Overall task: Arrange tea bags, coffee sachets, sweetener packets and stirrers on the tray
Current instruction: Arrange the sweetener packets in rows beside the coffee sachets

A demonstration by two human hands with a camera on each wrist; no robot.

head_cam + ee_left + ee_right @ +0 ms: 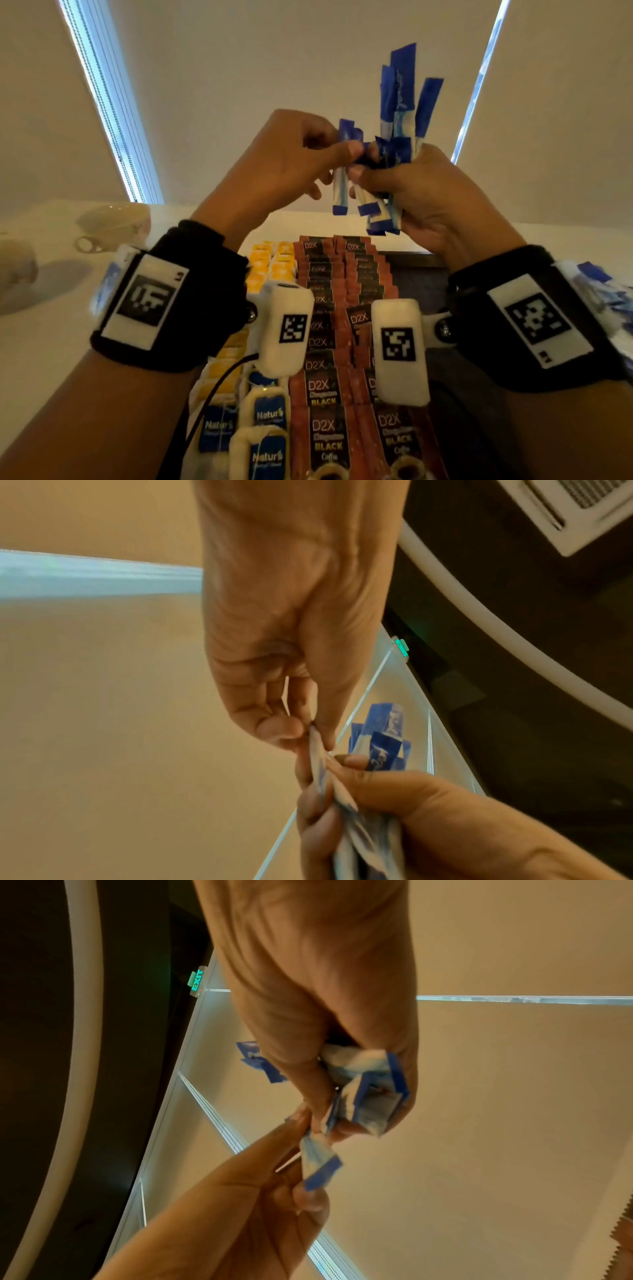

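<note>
Beige roller blinds point(308, 61) fill the upper frame, daylight strips at upper left point(102, 102) and upper right point(479, 85). White tabletop point(51, 325) at lower left, white cups point(113, 219) blurred on it. Green EXIT sign point(197, 980) upper left in right wrist view (dark ceiling beside it); ceiling vent point(575, 509) upper right, left wrist view.

On your left, two white cups point(113, 219) lie tipped on the pale counter point(51, 342), one with its handle toward you. A second rounded white piece point(17, 263) sits at the far left edge. Behind, cream roller blinds point(257, 68) hang with bright slits of daylight between them. A green EXIT sign point(197, 980) glows overhead, near a ceiling vent point(578, 504).
</note>
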